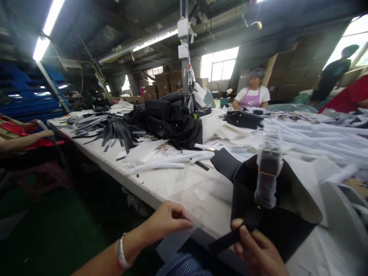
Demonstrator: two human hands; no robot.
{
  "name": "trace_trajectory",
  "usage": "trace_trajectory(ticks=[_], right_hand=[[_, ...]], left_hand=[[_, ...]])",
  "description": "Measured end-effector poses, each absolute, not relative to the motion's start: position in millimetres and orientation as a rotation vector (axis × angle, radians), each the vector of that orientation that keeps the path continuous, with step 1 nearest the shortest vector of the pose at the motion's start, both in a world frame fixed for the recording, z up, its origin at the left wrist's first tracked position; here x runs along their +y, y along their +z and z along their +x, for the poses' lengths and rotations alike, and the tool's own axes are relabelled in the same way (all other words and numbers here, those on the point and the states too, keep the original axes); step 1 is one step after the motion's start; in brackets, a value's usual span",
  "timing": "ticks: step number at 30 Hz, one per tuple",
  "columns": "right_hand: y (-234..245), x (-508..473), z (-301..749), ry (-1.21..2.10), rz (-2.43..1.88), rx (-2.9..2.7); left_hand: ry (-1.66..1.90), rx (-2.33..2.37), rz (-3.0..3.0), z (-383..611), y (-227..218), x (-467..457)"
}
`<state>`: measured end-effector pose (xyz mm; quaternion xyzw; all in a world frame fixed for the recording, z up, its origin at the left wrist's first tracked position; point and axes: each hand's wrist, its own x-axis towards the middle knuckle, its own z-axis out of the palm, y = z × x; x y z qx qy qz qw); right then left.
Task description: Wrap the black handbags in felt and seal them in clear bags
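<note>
A black handbag point(244, 191) stands open on the table's near edge at the right, its pale inner side showing. Clear wrap covers a strap with a buckle point(268, 165) that rises over its opening. My right hand point(255, 245) pinches a black strap point(227, 240) at the bag's front, between thumb and fingers. Left of it, my left hand point(166, 222), with a silver bangle on the wrist, is closed on the corner of a thin translucent sheet point(174, 243). That sheet hangs down in front of the table edge, apart from the bag.
On the long white table point(161, 188) lie a heap of black bags point(172, 119), a bundle of black strips point(117, 132) and white paper rolls point(310, 134). A person in a purple apron point(251, 96) sits across. Another person's arm point(25, 142) shows at left, near a pink stool point(43, 176).
</note>
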<state>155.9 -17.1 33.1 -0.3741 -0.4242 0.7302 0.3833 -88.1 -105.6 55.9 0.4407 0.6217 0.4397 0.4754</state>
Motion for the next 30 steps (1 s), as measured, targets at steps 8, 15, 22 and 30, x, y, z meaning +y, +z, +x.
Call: trace_trajectory(ticks=[8,15,22,30], right_hand=[[35,-23,157,1.826,-0.909,-1.036],[34,-26,156,1.828,-0.89,-1.078],[35,-24,155,1.796,-0.917,-1.15],[34,-21,160,1.684,-1.017,-1.347]], left_hand=[[1.061,1.531,0.957,-52,37,-130],[1.052,1.493,0.958,-42,40,-129],[1.045,1.398,0.953,-42,41,-123],[1.066,1.31,0.948,-34,41,-109]])
